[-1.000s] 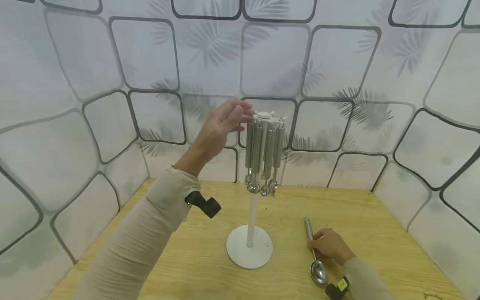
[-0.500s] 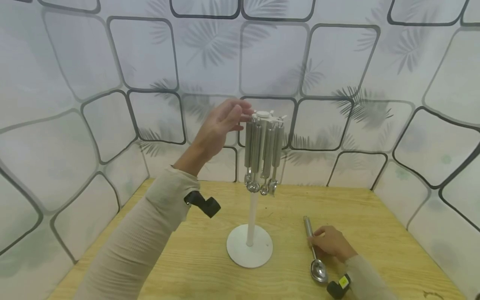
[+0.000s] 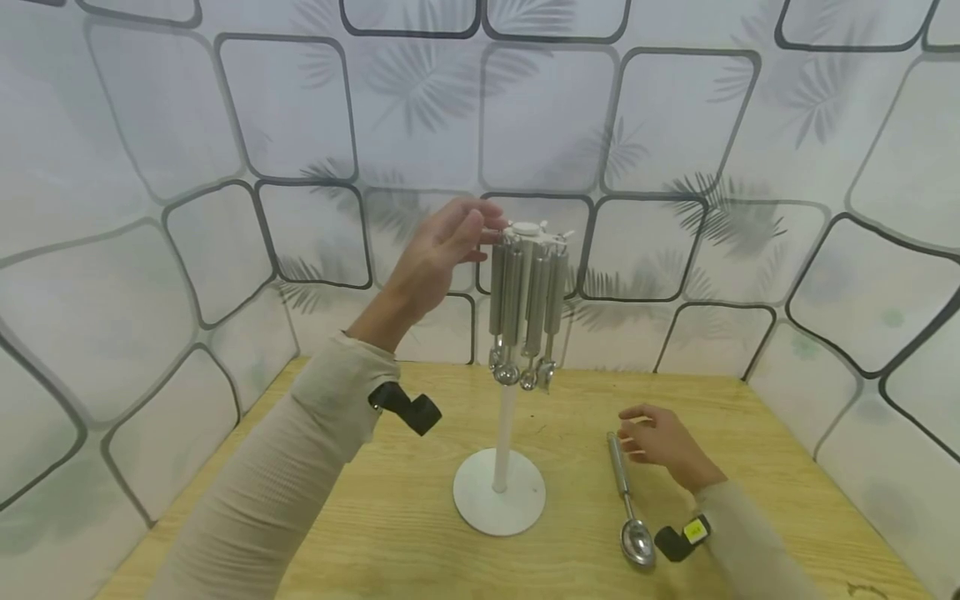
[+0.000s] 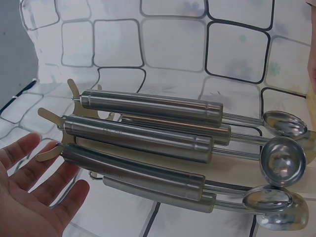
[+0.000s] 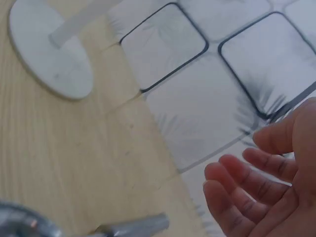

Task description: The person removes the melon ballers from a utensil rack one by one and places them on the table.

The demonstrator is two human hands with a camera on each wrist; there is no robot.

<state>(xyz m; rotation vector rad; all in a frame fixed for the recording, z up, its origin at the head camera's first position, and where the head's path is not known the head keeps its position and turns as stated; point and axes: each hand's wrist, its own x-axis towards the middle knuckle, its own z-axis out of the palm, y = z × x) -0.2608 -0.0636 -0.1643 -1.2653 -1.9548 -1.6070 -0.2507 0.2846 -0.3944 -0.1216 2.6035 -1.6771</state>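
Observation:
Several metal scoops (image 3: 534, 308) with thick steel handles hang by wire loops from the hooks of a white stand (image 3: 498, 508). Beside the hook ring, my left hand (image 3: 442, 250) is raised; in the left wrist view its fingers are spread around one hook and grip no scoop. On the table to the right of the stand lies a loose metal ice cream scoop (image 3: 637, 543), its handle pointing away from me. Just right of that handle's far end, my right hand (image 3: 667, 446) hovers with loosely bent fingers and holds nothing. The right wrist view shows its fingers apart from the scoop handle (image 5: 133, 227).
The wooden table (image 3: 375, 517) meets a patterned cloth wall (image 3: 555, 117) at the back and both sides. The stand's round white base (image 5: 49, 64) sits mid-table. Black cameras are strapped on both wrists.
My right hand has let go of the scoop on the table and moved up and away from its handle. The left hand and stand stay in place.

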